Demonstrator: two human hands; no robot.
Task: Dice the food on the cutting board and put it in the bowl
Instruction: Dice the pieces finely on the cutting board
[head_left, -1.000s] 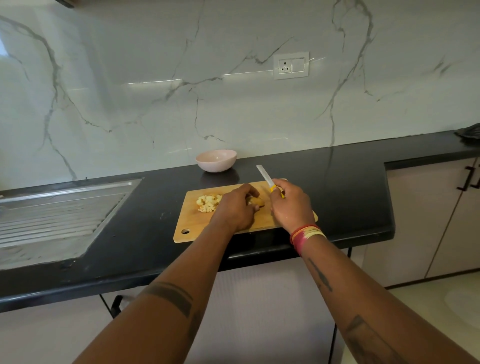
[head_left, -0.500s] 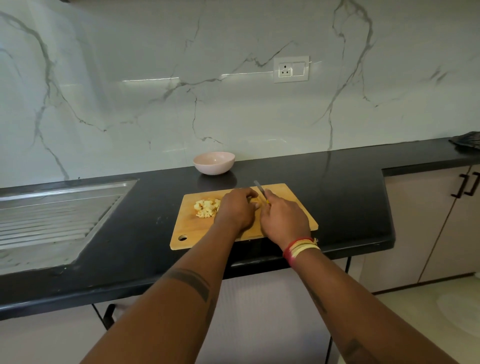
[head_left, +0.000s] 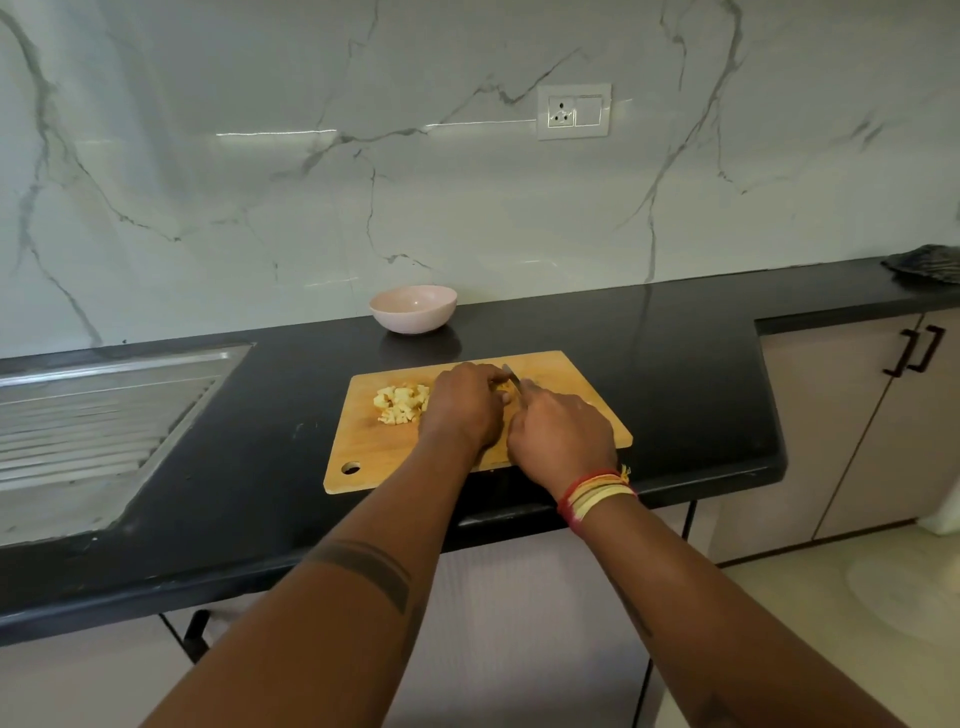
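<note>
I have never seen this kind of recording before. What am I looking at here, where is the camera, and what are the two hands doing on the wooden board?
There is no machine here. A person wears one camera on the head; it looks forward and down, so you see both forearms from above.

A wooden cutting board lies on a black counter. On its left part sits a small heap of pale diced food. The left hand is curled over a piece of food that is mostly hidden beneath it. The right hand has its grip around a knife; only a little of the blade shows between the hands, pointing away from the person.

Behind the board stands a pink bowl; nothing is visible in it. At the left is a steel sink drainboard.
</note>
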